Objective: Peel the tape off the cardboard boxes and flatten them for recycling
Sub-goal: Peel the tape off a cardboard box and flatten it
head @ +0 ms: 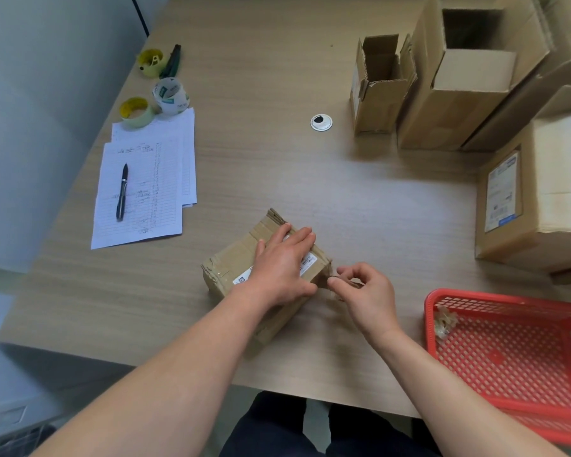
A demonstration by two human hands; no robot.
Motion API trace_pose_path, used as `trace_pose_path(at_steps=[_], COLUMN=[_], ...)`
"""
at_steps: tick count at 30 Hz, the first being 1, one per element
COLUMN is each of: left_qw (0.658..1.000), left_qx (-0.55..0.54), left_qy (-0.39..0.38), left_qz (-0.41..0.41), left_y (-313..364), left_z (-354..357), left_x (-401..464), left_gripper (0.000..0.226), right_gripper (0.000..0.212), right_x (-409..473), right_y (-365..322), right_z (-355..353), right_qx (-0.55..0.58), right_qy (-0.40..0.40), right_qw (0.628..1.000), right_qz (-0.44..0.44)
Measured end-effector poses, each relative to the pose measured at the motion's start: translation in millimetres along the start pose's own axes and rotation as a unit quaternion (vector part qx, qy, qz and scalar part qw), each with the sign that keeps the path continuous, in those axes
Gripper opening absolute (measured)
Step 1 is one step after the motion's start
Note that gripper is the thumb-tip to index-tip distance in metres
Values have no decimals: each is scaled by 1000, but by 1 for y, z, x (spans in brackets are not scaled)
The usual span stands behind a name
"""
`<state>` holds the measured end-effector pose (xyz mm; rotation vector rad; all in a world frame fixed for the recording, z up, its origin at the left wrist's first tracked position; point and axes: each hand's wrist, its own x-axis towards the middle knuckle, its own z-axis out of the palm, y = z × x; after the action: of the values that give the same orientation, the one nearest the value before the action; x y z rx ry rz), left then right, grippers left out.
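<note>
Nearest, at the right table edge, a red perforated plastic basket (508, 357) holds a crumpled wad of peeled tape (444, 319). Just left of it, the right hand (365, 293) pinches a strip of tape at the corner of a small brown taped cardboard box (234, 262). The left hand (282, 265) lies flat on top of that box, fingers straight, pressing it down. The box sits near the front middle of the wood-grain table (310, 179), its long axis running diagonally from near left to far right. Beyond on the left lie lined paper sheets (152, 179) with a black pen (122, 191) and tape rolls (152, 100). Opened cardboard boxes (442, 94) stand far right.
</note>
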<state>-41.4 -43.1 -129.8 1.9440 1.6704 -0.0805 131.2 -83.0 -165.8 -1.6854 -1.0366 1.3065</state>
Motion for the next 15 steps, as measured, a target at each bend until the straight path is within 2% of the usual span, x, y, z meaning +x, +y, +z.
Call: trace_pose_path(at_steps=[4, 9, 13, 15], left_qw=[1000, 998, 992, 985], left_qx=[-18, -56, -114, -141], left_qy=[-1, 19, 61, 95], left_qz=[-1, 0, 0, 6], left_y=[-1, -4, -2, 0], left_z=[-1, -8, -24, -33], left_x=[-1, 1, 2, 3], left_gripper=[101, 97, 90, 86], right_gripper=[30, 27, 9, 12], right_x=[3, 7, 12, 16], right_y=[-6, -16, -35, -47], right_z=[-3, -1, 10, 12], right_qx=[75, 9, 25, 33], right_qy=[29, -23, -22, -18], right_qw=[995, 1000, 998, 997], right_qz=[50, -14, -49, -68])
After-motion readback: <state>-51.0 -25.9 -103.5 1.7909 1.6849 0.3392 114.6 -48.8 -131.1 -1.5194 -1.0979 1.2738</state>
